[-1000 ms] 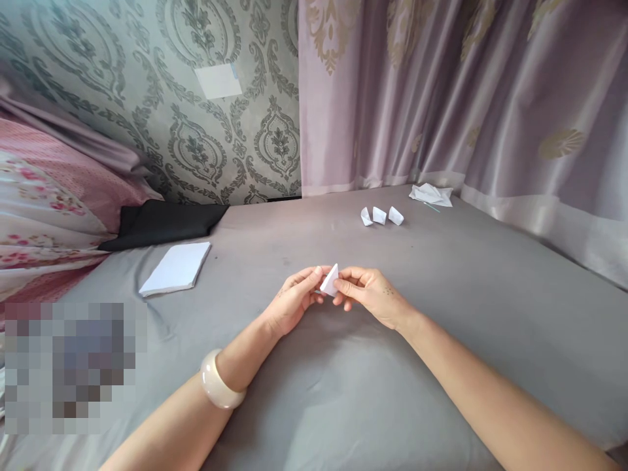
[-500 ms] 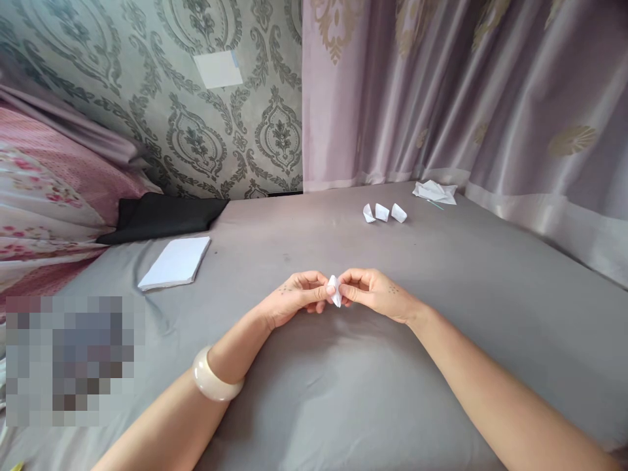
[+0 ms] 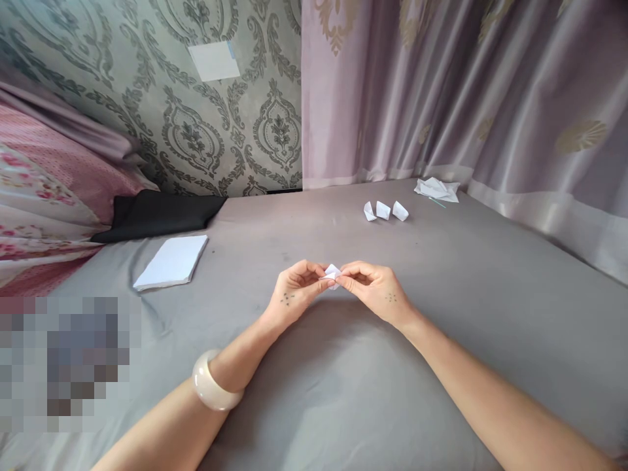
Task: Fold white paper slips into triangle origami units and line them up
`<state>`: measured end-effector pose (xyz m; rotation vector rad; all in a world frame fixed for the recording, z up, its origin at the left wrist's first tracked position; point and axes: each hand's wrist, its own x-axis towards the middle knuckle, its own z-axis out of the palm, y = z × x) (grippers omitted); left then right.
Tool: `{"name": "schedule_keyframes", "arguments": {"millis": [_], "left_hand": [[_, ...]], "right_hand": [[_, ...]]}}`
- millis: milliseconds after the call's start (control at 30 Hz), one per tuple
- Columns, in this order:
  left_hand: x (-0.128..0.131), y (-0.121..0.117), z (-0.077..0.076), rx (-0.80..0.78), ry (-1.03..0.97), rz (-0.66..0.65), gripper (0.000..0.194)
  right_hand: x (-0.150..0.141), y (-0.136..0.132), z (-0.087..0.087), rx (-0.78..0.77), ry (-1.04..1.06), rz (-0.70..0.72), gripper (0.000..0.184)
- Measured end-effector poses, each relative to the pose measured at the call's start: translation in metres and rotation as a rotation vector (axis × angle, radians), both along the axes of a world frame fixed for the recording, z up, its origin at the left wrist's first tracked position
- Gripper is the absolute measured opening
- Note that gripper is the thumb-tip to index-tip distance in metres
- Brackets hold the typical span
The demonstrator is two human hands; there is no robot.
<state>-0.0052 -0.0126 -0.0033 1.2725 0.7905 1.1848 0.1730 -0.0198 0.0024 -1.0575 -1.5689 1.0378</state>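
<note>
A small piece of folded white paper (image 3: 332,270) is pinched between both hands, just above the grey sheet (image 3: 338,405). My left hand (image 3: 297,291) grips its left side with thumb and fingers. On its right side, my right hand (image 3: 375,288) holds it the same way, and the two thumbs nearly meet in front. The fingers partly cover the paper's lower folds. Farther back, three small folded paper pieces (image 3: 383,210) stand in a row on the sheet.
At the left lies a stack of white paper (image 3: 171,261), with a black cloth (image 3: 161,214) behind it. Loose folded papers (image 3: 436,189) and a thin light-blue stick (image 3: 437,202) lie near the curtain (image 3: 373,98). A blurred patch (image 3: 83,360) hides something at lower left.
The folded paper has turned from an upright flat triangle to a more opened shape with a point at the top. Both thumbs have come together at its front edge.
</note>
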Motion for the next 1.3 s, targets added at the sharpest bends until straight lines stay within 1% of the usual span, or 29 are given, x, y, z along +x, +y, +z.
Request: {"name": "schedule_keyframes", "arguments": {"millis": [67, 200, 333, 467, 567, 633, 700, 767, 833, 867, 933, 1000, 1067, 1167, 1300], "left_hand": [[0.002, -0.002, 0.002, -0.014, -0.04, 0.018, 0.023], [0.005, -0.005, 0.006, -0.05, -0.073, 0.033, 0.036], [0.003, -0.004, 0.007, -0.113, -0.052, 0.031, 0.037], [0.0, -0.002, 0.005, -0.159, 0.085, 0.033, 0.028], [-0.001, -0.001, 0.002, -0.103, 0.156, 0.042, 0.024], [0.0, -0.001, 0.001, -0.032, 0.162, 0.093, 0.02], [0.001, -0.003, 0.001, 0.063, 0.181, 0.129, 0.016], [0.003, -0.005, 0.0, 0.163, 0.213, 0.136, 0.013], [0.004, -0.006, 0.0, 0.224, 0.239, 0.14, 0.013], [0.004, -0.006, 0.0, 0.218, 0.241, 0.138, 0.014], [0.004, -0.006, -0.001, 0.147, 0.24, 0.131, 0.018], [0.005, -0.005, -0.001, 0.051, 0.256, 0.107, 0.024], [0.005, -0.003, -0.001, 0.003, 0.284, 0.081, 0.028], [0.005, -0.002, -0.003, 0.029, 0.325, 0.058, 0.03], [0.005, -0.003, -0.005, 0.127, 0.415, 0.074, 0.026]], "right_hand": [[-0.003, -0.001, -0.001, -0.004, 0.023, -0.041, 0.02], [-0.005, -0.001, -0.004, -0.023, 0.036, -0.084, 0.031], [-0.004, -0.002, -0.003, 0.009, 0.011, -0.041, 0.019], [-0.004, -0.004, -0.002, 0.058, -0.054, -0.038, 0.013], [-0.005, -0.004, -0.003, 0.053, -0.071, -0.061, 0.014], [-0.005, -0.005, -0.002, -0.021, -0.047, -0.05, 0.022], [-0.006, -0.006, 0.001, -0.131, -0.019, 0.015, 0.028], [-0.006, -0.007, 0.004, -0.233, 0.004, 0.105, 0.032], [-0.007, -0.007, 0.007, -0.301, 0.031, 0.161, 0.034], [-0.007, -0.007, 0.008, -0.32, 0.039, 0.165, 0.034], [-0.006, -0.006, 0.008, -0.321, 0.042, 0.142, 0.032], [-0.005, -0.005, 0.006, -0.277, 0.037, 0.1, 0.03], [-0.004, -0.004, 0.004, -0.221, 0.016, 0.062, 0.028], [-0.004, -0.004, 0.002, -0.181, -0.047, 0.019, 0.027], [-0.006, -0.006, 0.002, -0.218, -0.029, 0.017, 0.029]]}}
